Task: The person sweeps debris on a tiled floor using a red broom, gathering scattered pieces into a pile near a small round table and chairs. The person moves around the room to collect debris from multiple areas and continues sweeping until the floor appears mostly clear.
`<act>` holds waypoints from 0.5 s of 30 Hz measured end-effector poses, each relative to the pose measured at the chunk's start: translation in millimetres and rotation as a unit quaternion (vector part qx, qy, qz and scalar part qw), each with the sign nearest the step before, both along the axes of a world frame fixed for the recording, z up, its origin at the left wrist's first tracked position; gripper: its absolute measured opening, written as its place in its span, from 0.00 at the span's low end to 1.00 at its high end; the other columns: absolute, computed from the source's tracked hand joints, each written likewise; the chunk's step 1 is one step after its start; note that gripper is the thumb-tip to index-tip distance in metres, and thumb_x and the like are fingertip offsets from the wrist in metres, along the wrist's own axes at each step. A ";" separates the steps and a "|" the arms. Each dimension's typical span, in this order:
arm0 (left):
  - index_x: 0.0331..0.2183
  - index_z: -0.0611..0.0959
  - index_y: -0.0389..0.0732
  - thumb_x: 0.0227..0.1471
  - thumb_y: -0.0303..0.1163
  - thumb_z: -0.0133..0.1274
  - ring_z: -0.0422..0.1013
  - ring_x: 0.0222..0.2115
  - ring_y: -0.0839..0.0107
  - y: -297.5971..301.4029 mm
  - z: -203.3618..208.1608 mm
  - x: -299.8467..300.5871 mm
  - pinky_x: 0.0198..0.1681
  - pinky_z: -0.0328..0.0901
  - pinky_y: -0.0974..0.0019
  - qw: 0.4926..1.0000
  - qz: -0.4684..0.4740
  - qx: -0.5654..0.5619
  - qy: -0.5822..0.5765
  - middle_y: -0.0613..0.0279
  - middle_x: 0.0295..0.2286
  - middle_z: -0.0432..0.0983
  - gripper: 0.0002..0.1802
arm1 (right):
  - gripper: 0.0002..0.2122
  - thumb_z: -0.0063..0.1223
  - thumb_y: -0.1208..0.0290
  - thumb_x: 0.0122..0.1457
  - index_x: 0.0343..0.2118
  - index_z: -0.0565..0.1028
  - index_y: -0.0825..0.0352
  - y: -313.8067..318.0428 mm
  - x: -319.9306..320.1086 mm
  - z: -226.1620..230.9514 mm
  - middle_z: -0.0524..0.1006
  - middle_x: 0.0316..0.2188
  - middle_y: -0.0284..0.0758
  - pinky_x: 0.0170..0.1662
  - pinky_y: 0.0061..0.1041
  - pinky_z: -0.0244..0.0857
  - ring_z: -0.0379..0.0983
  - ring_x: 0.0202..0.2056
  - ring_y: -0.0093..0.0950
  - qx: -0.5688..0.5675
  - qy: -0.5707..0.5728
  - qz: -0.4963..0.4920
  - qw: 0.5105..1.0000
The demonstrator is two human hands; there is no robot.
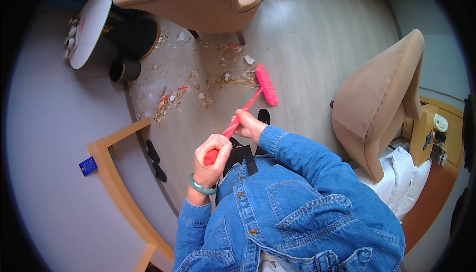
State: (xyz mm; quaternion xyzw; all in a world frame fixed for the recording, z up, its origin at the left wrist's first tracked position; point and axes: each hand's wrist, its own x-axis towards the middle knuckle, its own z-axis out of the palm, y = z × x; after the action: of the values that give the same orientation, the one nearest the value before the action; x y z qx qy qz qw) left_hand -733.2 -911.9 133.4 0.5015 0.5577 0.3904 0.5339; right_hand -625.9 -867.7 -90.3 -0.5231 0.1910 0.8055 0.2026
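Note:
A pink broom [266,85] slants up and away from me, its bristle head resting on the floor. My left hand [212,156] wraps round the top end of the red handle, with a green bangle on that wrist. Lower on the same handle, my right hand [246,124] is closed too. Just left of the broom head lies a heap of debris [238,79]: thin sticks, shell-like bits and a white scrap [249,60]. More litter [171,101] is strewn farther left, with a clear plastic bag [149,96] beside it.
Beige armchairs stand at the far side [198,6] and at the right [374,103]. At the far left are a round white table [91,29] on a black base and a small black bin [125,70]. A wooden frame [121,173] lines the left wall; white bedding [399,178] lies at right.

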 end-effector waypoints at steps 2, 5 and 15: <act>0.18 0.70 0.35 0.49 0.16 0.51 0.69 0.28 0.69 -2.0 12.2 2.2 0.35 0.64 0.69 1.000 0.003 0.009 0.022 0.60 0.21 0.71 0.12 | 0.04 0.41 0.70 0.59 0.29 0.63 0.61 -1.3 -14.9 8.4 0.68 0.19 0.28 0.30 0.29 0.65 0.66 0.22 0.23 0.001 0.043 -0.005 0.999; 0.18 0.70 0.35 0.45 0.16 0.54 0.68 0.25 0.67 -6.2 26.4 9.9 0.34 0.64 0.68 0.998 0.015 0.033 0.058 0.59 0.21 0.72 0.11 | 0.03 0.43 0.72 0.58 0.28 0.63 0.62 -1.2 -28.2 18.1 0.68 0.19 0.29 0.27 0.25 0.65 0.66 0.21 0.23 -0.022 0.095 -0.008 0.995; 0.19 0.71 0.37 0.43 0.15 0.52 0.70 0.28 0.65 -18.2 72.1 37.4 0.36 0.65 0.66 0.993 -0.033 0.085 0.079 0.61 0.21 0.70 0.09 | 0.05 0.47 0.71 0.62 0.33 0.65 0.63 -6.5 19.8 65.3 0.71 0.22 0.31 0.31 0.24 0.67 0.68 0.23 0.23 0.046 0.152 -0.014 0.987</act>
State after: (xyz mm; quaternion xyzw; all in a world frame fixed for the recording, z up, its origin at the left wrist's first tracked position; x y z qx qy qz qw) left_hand -695.9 -930.1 205.5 0.5925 0.5461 0.3772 0.4566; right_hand -606.2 -874.2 -25.0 -0.3820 0.1894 0.8808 0.2061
